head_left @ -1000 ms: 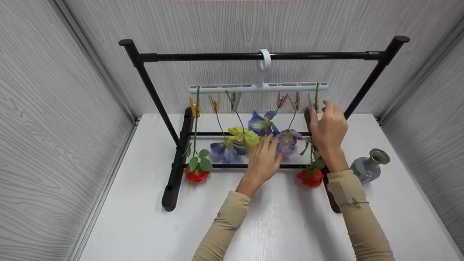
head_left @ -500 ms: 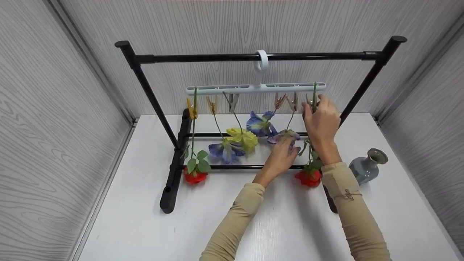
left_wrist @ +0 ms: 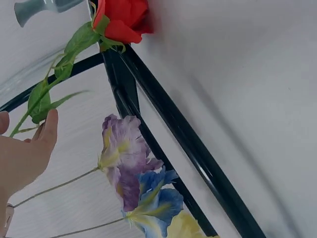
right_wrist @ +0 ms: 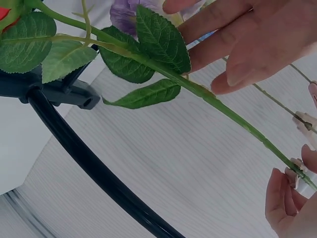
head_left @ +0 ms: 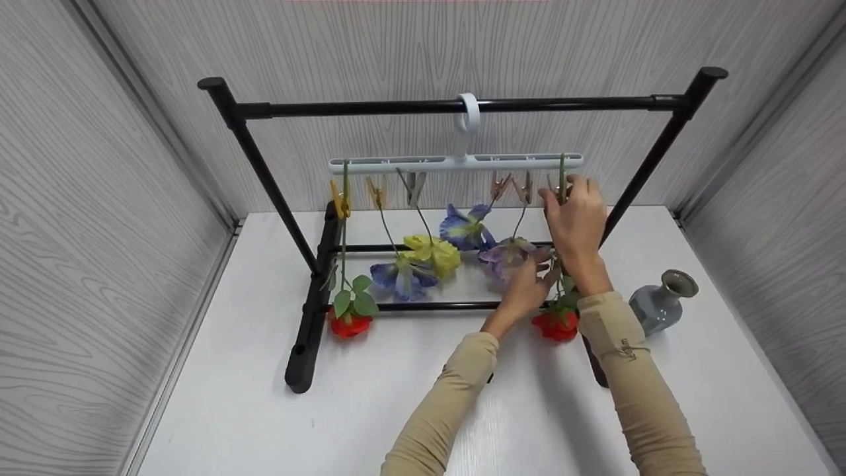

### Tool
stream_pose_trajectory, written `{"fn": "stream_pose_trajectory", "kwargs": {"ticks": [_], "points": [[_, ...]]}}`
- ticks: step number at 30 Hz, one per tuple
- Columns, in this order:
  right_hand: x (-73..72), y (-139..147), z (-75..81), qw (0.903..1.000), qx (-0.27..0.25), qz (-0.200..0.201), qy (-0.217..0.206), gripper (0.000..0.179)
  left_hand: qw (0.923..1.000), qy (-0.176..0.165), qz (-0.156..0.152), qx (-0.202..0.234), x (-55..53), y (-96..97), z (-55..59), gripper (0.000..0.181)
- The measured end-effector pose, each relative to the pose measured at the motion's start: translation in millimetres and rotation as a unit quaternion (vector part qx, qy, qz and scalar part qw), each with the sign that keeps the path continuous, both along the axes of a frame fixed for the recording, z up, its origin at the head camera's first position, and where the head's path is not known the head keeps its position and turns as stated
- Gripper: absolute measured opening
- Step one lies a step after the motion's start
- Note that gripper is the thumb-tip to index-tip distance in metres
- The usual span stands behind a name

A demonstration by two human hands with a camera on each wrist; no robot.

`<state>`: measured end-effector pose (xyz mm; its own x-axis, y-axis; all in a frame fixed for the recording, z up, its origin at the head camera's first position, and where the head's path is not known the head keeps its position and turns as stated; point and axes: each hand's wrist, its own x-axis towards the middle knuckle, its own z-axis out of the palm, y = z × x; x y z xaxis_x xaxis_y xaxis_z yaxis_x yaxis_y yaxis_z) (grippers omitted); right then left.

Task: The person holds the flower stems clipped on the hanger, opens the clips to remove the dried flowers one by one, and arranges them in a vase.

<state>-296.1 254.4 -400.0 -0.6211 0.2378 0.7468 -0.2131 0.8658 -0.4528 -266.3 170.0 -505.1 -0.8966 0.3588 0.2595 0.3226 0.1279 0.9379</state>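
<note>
Head down, a red rose (head_left: 556,325) hangs by its green stem (right_wrist: 237,116) from the right end of the white clip hanger (head_left: 396,165). My right hand (head_left: 579,225) pinches the clothespin (right_wrist: 302,184) at the top of that stem between thumb and fingers. Lower down, my left hand (head_left: 525,291) has its fingers extended at the stem and leaves (right_wrist: 163,42), thumb tip right at the stem. Beside the left hand hangs a purple iris (left_wrist: 124,158), with a blue iris (left_wrist: 158,198) next to it. Several other clothespins hold flower stems.
A black rack (head_left: 370,108) carries the hanger by its hook. On the left hang another red rose (head_left: 350,325), a blue-violet iris (head_left: 403,277) and a yellow flower (head_left: 433,254). A grey-blue vase (head_left: 657,307) stands at the right on the white table (head_left: 251,317).
My left hand has moved right, past the purple iris, to the right rose's stem. My right hand has closed in on the clothespin at the top of it.
</note>
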Motion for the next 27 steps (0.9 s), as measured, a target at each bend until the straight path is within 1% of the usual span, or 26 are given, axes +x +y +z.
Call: {"fn": "stream_pose_trajectory", "kwargs": {"ticks": [4,7,9,13,16,19,21,23,27], "points": [[-2.2,1,1.2,0.9999,0.001,0.009,-0.007,0.038,0.9998,0.001,0.012,0.014,-2.4,6.5,-3.1,0.042],[-4.0,2,2.3,0.9998,0.006,0.010,-0.017,0.036,0.9995,0.019,0.016,0.016,-2.5,9.3,-8.4,0.041],[-5.0,2,3.0,0.9995,0.011,0.009,-0.027,0.036,0.9993,0.031,0.014,0.013,-1.9,10.9,-11.9,0.039],[-6.4,3,3.8,0.9991,0.015,0.005,-0.038,0.035,0.9995,0.030,0.008,0.010,-0.8,13.3,-16.5,0.036],[-8.0,1,3.6,0.9994,0.014,0.005,-0.033,0.032,0.9989,0.043,0.018,0.013,-2.9,12.0,-19.9,0.029],[-9.9,0,2.8,0.9994,0.021,0.008,-0.025,0.028,0.9962,0.080,0.034,0.006,-5.5,8.9,-22.0,0.018],[-11.5,-1,2.4,0.9995,0.027,0.009,-0.015,0.025,0.9945,0.098,0.039,0.001,-6.7,6.0,-21.7,0.011],[-13.2,0,1.7,0.9994,0.034,0.008,-0.004,0.023,0.9929,0.113,0.038,-0.010,-8.0,3.1,-20.4,0.008],[-16.8,1,0.0,0.9990,0.041,0.002,0.016,0.022,0.9920,0.114,0.026,-0.046,-9.8,-3.1,-18.6,0.009]]}}
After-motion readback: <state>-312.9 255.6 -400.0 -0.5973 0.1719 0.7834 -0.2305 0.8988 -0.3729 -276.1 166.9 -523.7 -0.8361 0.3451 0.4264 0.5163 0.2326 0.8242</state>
